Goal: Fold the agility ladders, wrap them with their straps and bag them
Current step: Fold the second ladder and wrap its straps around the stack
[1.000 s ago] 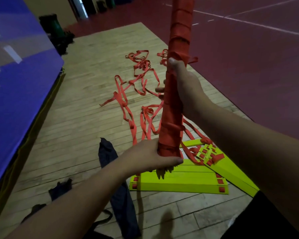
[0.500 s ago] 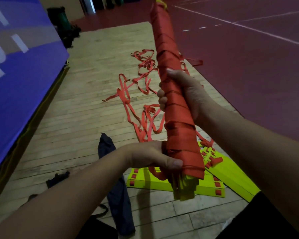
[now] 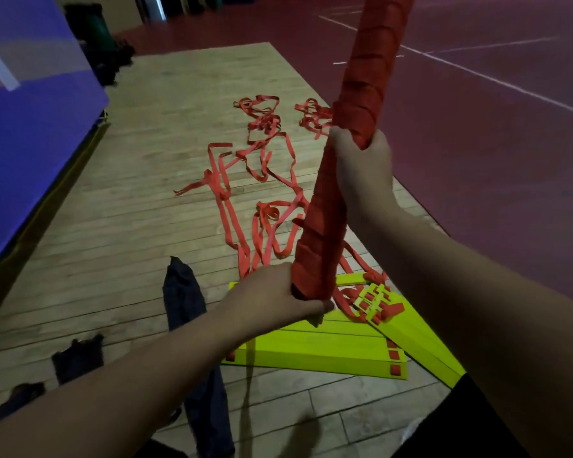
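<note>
A pale wooden floor (image 3: 129, 226) is recorded underfoot, with a blue mat (image 3: 30, 133) raised along its left edge. A dark bag (image 3: 186, 302) is seen lying limp on the boards at lower left, its mouth not discernible. Loose red straps (image 3: 225, 206) are strewn in tangles across the middle of the floor. The left hand (image 3: 272, 299) is found curled round the lower end of the wrapped ladder bundle (image 3: 328, 219), which is held nearly upright in the air and bound in red strap along its length. A stack of yellow rungs (image 3: 328, 355) is noted flat on the floor beneath it. The right hand (image 3: 364, 166) is clasped round the bundle's middle. Dark red court flooring (image 3: 493, 160) is observed to the right. The wrapping appears complete; it is advised that the strap end be kept pinned at the lower grip and the bundle be fed end-first into the bag.
</note>
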